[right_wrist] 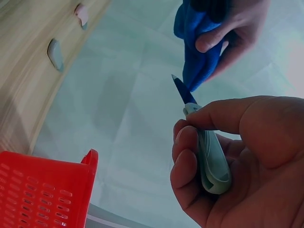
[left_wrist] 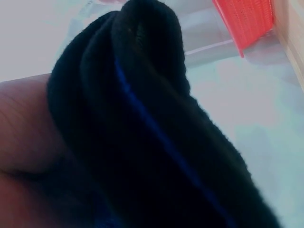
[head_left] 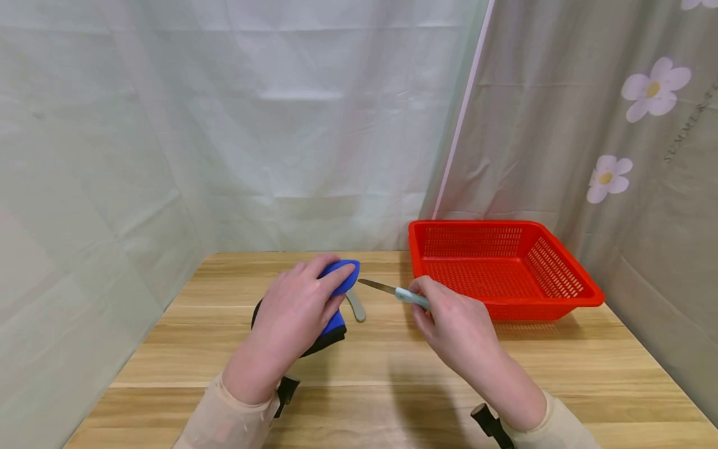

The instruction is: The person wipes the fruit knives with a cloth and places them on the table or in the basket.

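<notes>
My left hand (head_left: 297, 305) grips a folded blue cloth with black edging (head_left: 344, 277), one blue fold pinched between thumb and fingers. Black folds of it fill most of the left wrist view. In my right hand (head_left: 457, 318) is a folding knife (head_left: 412, 297) with a pale green handle, its blade (right_wrist: 183, 91) out and pointing at the cloth. The blade tip is right beside the blue fold in the right wrist view. On the table by the cloth lies a slim grey-green object (head_left: 356, 308), shaped like a closed folding knife, its far end behind the cloth.
A red perforated plastic basket (head_left: 583, 296) stands at the back right of the wooden table (head_left: 359, 399). A small pink and grey object (right_wrist: 81, 14) lies farther along the table in the right wrist view. Pale curtains (head_left: 314, 125) hang behind and at both sides.
</notes>
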Available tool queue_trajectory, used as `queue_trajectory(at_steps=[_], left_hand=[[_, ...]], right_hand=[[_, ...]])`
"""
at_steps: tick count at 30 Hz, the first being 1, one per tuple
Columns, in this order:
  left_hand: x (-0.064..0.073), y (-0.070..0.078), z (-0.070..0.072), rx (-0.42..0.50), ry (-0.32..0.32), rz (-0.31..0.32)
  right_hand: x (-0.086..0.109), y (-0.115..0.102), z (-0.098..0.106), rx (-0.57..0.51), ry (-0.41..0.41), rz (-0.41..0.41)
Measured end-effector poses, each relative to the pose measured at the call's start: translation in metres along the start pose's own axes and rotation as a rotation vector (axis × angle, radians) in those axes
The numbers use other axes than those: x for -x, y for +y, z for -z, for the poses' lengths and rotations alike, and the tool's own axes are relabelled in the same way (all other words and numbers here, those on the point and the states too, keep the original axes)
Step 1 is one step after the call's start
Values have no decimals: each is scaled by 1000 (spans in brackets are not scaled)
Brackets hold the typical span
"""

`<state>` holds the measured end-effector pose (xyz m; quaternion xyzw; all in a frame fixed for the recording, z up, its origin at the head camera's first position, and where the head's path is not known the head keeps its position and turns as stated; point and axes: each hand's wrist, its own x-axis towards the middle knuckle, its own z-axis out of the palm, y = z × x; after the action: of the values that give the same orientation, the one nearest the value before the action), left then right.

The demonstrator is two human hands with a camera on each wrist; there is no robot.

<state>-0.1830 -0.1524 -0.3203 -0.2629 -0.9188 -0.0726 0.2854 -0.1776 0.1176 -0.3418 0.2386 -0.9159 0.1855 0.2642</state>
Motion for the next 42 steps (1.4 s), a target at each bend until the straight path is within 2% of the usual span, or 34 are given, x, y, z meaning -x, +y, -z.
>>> queue_trajectory(at_steps=[13, 30, 34, 42], left_hand=[[1, 6, 3, 7, 39, -37], [0, 16, 5, -6, 20, -50], [0, 19, 5, 0, 33, -71], [0, 29, 0, -2, 16, -115]], right_hand=[[1, 0, -1, 23, 22, 22], [1, 0, -3, 24, 28, 13], [1, -1, -3, 23, 12, 5], [0, -2, -2, 15, -9, -10]])
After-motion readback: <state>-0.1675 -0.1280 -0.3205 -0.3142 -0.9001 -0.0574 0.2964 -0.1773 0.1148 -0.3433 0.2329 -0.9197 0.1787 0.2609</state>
